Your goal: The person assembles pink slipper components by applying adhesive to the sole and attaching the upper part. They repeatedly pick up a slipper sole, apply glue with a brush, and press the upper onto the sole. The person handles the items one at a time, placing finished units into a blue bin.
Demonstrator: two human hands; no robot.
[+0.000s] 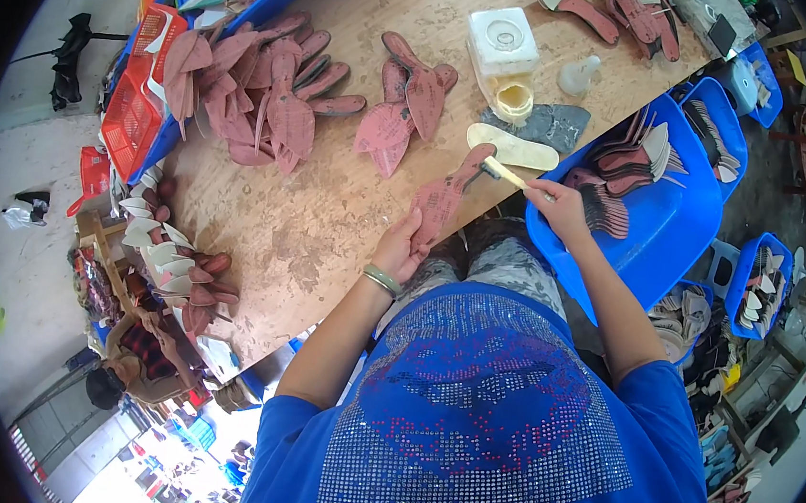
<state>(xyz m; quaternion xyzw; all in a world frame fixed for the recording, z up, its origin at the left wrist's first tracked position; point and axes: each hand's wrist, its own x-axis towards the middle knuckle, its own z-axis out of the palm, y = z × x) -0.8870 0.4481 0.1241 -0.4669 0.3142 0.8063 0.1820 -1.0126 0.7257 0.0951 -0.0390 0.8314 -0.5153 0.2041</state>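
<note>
My left hand (400, 247) is closed on the wide end of a pink shoe insole (440, 205), which it holds up at the table's near edge. A brush (506, 173) with a pale handle is gripped in my right hand (560, 208). Its dark bristle end meets the narrow heel part of the insole. Just beyond lies a cream sole-shaped piece (513, 150). Behind that are a dark grey slab (558, 124) and a container with a round, yellowish, crusted mouth (514, 99).
Pink insoles (290, 122) lie heaped on the wooden table (301, 214), with a smaller bunch (406, 108) beside them. A white block (503, 40) and a clear bottle (579, 75) stand farther back. Blue bins (658, 245) with shoe parts flank my right. A person (140, 353) is at far lower left.
</note>
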